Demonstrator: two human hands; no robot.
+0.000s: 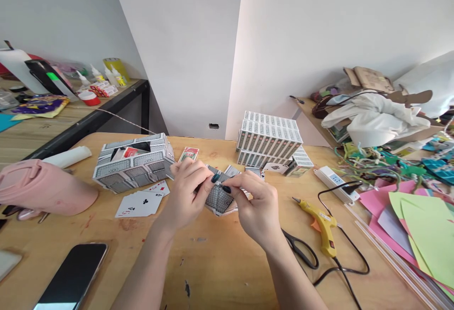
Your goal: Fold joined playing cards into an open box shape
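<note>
My left hand [187, 189] and my right hand [257, 203] meet in the middle of the table, both with dark nail polish. Between them is a folded piece of grey-patterned playing cards [217, 199], its edge pinched by the thumb and fingers of each hand. My fingers cover part of it, so its full shape is hidden. Left of my left hand stands a box covered in the same cards [133, 166], with an opening in its top. In front of that box lies a fan of face-up playing cards [142, 202]. Behind my hands is a small card pack [189, 153].
Stacked card packs [271, 135] stand at the back right. To the right lie a yellow glue gun [321, 225], black-handled scissors [303, 248], a power strip [335, 183] and coloured paper [425, 225]. A pink tumbler [49, 189] and a phone [73, 274] occupy the left side.
</note>
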